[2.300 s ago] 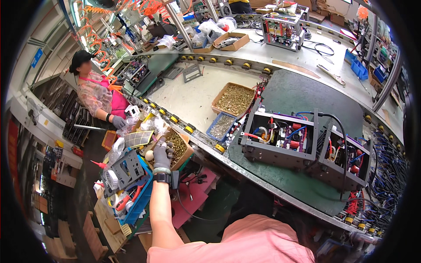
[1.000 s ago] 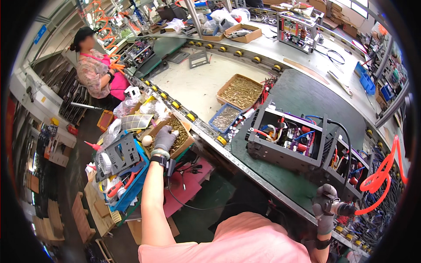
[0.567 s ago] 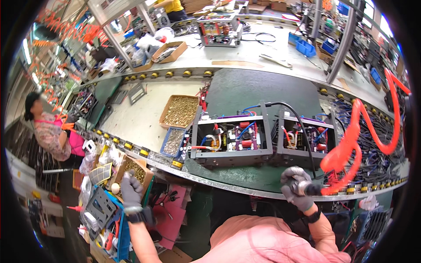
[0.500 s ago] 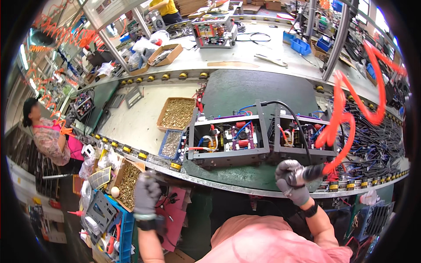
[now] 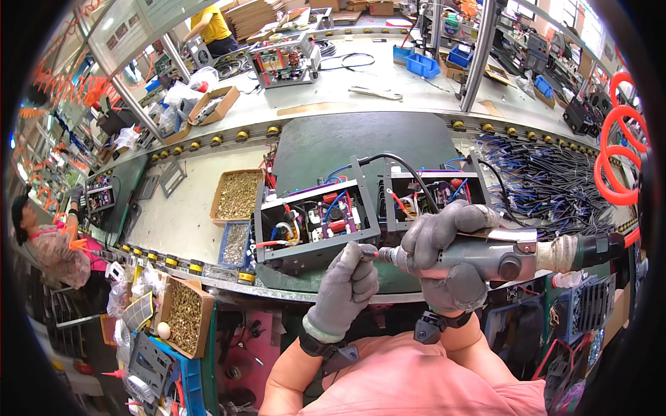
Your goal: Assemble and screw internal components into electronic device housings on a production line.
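Observation:
My right hand (image 5: 431, 243), in a grey glove, is wrapped round a silver air screwdriver (image 5: 479, 262) held level, its bit pointing left. At that bit the gloved fingertips of my left hand (image 5: 345, 286) are pinched together; what they hold, if anything, is too small to make out. Just beyond my left hand stands an open-topped dark metal chassis (image 5: 302, 258) with wires, red parts and circuit boards inside. A second similar chassis (image 5: 393, 225) sits to its right, partly hidden by my right hand and the screwdriver. Both rest on a green board (image 5: 298, 279).
A cardboard box (image 5: 213, 206) of brass-coloured fasteners and a blue tray (image 5: 224, 251) of silvery ones lie left of the chassis. Another fastener box (image 5: 207, 322) is nearer me. Black cables (image 5: 548, 180) are heaped at right, beside a red coiled hose (image 5: 610, 163). A co-worker (image 5: 55, 253) is at far left.
My left hand has come from beside the near fastener box to the screwdriver's bit. My right hand has brought the screwdriver up and level. The view has shifted right.

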Demonstrator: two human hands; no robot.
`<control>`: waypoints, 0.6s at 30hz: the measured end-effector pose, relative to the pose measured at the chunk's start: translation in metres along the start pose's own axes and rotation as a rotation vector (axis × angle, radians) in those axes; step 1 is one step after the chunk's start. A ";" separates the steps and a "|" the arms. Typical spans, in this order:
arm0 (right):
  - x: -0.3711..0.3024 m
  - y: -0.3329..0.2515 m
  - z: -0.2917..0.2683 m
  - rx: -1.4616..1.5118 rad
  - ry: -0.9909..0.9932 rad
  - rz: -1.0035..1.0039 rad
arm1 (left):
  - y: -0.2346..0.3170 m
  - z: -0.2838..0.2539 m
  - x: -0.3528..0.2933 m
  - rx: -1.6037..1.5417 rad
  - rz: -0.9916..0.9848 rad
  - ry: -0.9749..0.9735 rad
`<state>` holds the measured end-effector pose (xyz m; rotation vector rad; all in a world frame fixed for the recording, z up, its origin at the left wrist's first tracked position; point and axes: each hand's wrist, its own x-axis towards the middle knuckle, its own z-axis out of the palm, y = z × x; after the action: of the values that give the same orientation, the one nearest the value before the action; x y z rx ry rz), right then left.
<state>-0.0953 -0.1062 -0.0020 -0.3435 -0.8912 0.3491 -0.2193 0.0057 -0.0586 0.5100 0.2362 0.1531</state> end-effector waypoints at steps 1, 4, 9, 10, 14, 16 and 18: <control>0.000 -0.002 0.004 -0.010 0.027 -0.005 | -0.001 0.001 0.001 -0.012 0.018 0.004; 0.010 -0.009 0.013 -0.034 0.009 0.049 | -0.002 0.003 0.002 -0.012 0.035 0.020; 0.017 -0.013 0.004 0.069 -0.128 0.166 | -0.001 0.001 0.000 0.101 0.052 0.024; 0.018 -0.014 0.004 0.150 -0.122 0.250 | -0.006 0.000 -0.002 0.119 0.076 0.035; 0.001 0.008 0.034 -0.066 0.376 -0.035 | -0.008 0.007 -0.001 0.123 0.317 0.098; -0.003 0.014 0.027 -0.078 0.395 -0.034 | 0.003 0.012 -0.003 0.281 0.297 0.139; 0.002 0.010 0.019 -0.104 0.378 0.012 | 0.020 0.028 -0.004 0.045 -0.085 0.265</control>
<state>-0.1112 -0.0939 0.0065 -0.4928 -0.5375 0.2381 -0.2176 0.0093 -0.0243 0.5232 0.5200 0.1324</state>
